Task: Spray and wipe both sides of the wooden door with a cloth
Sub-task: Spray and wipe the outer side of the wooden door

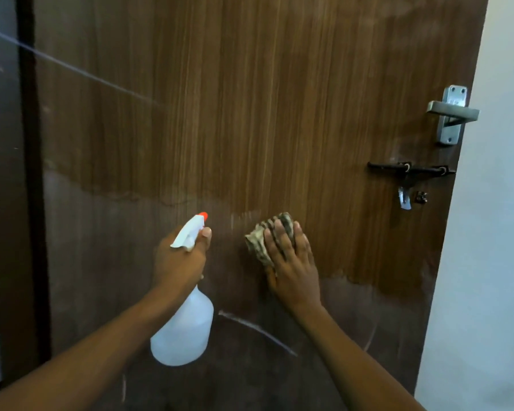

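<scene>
Quick update from the door job. My right hand (291,262) is flat, fingers straight, pressing the scrunched-up cloth (260,241) against the wooden door (250,114). The cloth sticks out from under my fingertips toward 11 o'clock. My left hand (180,262) is wrapped around the neck of the spray bottle (184,330), with one finger up by the trigger. The bottle hangs upright just in front of the door, its orange nozzle tip aimed up toward 1 o'clock.

The part that matters is that the cloth sits right on the line between two zones. Everything from 9 round through 12 to 3 o'clock of it looks brighter and warmer, so I'd guess that part is wiped. The dull, hazy band (101,262) runs from 9 o'clock of the bottle, underneath both hands, and over to 4 o'clock of the cloth. There's a pale curved streak (255,330) at 6 o'clock of my right hand.

So the next strokes probably go down and sideways, and the right hand is the closer one for that. The metal door handle (451,114) and the black latch (410,170) sit well off at 2 o'clock, out of the way. The other side of the door isn't visible from here.
</scene>
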{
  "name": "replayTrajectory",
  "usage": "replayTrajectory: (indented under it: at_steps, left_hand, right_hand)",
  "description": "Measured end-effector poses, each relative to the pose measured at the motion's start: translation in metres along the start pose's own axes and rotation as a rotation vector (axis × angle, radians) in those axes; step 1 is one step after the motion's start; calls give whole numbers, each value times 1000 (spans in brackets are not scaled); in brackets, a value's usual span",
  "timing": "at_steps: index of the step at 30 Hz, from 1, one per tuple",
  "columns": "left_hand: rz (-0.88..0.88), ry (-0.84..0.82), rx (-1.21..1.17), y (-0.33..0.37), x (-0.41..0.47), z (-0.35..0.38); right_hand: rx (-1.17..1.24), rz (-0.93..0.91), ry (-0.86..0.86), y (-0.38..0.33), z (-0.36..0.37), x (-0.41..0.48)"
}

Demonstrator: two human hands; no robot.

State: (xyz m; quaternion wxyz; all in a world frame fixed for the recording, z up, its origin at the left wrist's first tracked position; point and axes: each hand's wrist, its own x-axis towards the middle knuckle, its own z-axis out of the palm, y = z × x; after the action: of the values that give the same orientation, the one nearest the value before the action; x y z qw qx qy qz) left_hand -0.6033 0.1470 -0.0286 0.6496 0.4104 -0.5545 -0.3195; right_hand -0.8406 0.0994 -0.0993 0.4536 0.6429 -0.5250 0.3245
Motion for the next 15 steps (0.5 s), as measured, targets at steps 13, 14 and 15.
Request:
replayTrajectory:
  at_steps: [13,14,15]
  left_hand:
    - [90,81,132,-10,20,-79]
    - [92,79,144,-11,21,-84]
    - [86,84,151,-13,21,-89]
  right_hand:
    - [98,51,57,-96,-1,69]
    - [85,-27,58,-99,4,58]
    - [68,-92,65,-97,7,45]
